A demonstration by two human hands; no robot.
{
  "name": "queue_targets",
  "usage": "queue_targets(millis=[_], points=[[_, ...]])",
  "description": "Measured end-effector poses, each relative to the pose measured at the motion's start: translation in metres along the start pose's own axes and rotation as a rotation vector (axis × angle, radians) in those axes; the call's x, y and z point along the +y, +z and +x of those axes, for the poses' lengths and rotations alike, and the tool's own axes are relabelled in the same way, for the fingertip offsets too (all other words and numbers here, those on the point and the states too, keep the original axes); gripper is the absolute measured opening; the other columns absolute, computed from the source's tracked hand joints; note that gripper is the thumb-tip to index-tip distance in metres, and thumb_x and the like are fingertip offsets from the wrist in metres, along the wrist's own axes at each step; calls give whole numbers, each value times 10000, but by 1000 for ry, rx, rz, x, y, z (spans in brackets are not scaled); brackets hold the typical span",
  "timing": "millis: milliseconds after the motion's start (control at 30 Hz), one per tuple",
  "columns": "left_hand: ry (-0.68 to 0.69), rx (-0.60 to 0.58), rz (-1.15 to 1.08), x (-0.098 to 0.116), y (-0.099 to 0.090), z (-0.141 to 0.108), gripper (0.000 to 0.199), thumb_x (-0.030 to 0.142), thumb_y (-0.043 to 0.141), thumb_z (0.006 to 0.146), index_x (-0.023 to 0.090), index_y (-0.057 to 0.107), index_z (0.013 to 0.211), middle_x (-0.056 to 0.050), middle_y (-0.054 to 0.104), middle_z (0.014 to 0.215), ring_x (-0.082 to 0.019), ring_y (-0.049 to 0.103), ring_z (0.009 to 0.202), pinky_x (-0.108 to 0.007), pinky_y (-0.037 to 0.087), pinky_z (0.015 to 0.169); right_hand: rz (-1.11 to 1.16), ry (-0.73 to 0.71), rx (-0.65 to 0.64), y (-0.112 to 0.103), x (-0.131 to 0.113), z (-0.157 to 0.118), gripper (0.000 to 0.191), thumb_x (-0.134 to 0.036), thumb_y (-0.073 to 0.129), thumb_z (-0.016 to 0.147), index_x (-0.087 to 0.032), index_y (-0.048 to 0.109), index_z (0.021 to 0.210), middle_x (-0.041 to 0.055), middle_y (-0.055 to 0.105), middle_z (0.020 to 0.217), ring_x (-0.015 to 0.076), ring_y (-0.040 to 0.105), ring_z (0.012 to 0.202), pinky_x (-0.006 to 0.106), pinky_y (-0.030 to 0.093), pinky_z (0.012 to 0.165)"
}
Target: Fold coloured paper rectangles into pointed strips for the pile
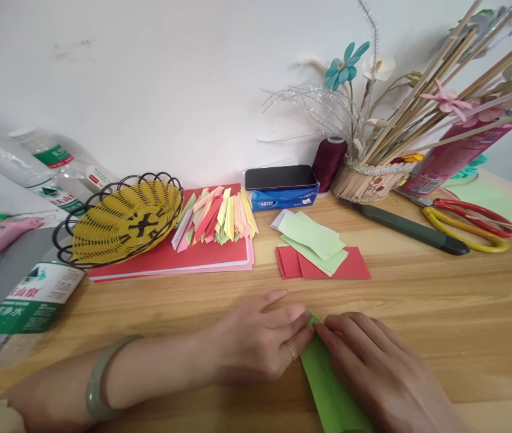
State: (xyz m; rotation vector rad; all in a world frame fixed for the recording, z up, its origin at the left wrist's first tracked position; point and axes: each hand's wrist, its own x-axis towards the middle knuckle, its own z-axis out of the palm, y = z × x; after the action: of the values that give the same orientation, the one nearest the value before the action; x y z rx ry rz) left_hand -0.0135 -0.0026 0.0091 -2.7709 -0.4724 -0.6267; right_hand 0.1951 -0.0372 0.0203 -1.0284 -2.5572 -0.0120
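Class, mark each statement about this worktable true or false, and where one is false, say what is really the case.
1. The left hand and the right hand are both touching a green sheet. True.
2. The black phone lies directly on the wood. False: the black phone rests on top of a blue packet.
3. The yellow basket has a black looped rim. True.
4. The bangle is on the right arm. False: the bangle is on the left arm.
5. The light green slips partly cover the small red pieces. True.
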Motion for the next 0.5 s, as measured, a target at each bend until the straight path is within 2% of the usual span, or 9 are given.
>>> queue_targets(millis=[133, 233, 367, 500], points=[[-16, 16, -19, 0, 1, 1, 229, 124, 434, 939, 120, 652, 1007, -58, 687, 995, -154, 568, 1004, -340, 437, 937, 37, 53, 58, 6, 4, 0, 269, -107, 343, 885, -171, 604, 872, 77, 607, 814, 186, 568, 728, 317, 503, 618], [-27, 18, -34, 2, 3, 0, 213, 124, 452, 932, 117, 655, 996, -52, 687, 994, -159, 565, 1004, -355, 434, 949, 55, 80, 66, 7, 7, 1, 278, -83, 341, 866, -166, 600, 925, 66, 609, 813, 169, 573, 713, 290, 505, 610], [-48, 9, -40, 2, 4, -1, 200, 130, 466, 925, 110, 653, 994, -68, 676, 1021, -170, 550, 1050, -373, 420, 974, -23, 32, 74, 6, 8, 3, 284, -75, 329, 861, -155, 599, 896, 77, 609, 800, 186, 579, 700, 302, 499, 571], [-32, -32, -51, 0, 2, -1, 249, 125, 410, 940, 104, 639, 1035, -87, 657, 1095, -209, 497, 1168, -439, 382, 1016, -80, -19, 39, 4, 7, 2, 305, -71, 308, 879, -142, 604, 894, 83, 605, 790, 197, 580, 711, 313, 495, 578]])
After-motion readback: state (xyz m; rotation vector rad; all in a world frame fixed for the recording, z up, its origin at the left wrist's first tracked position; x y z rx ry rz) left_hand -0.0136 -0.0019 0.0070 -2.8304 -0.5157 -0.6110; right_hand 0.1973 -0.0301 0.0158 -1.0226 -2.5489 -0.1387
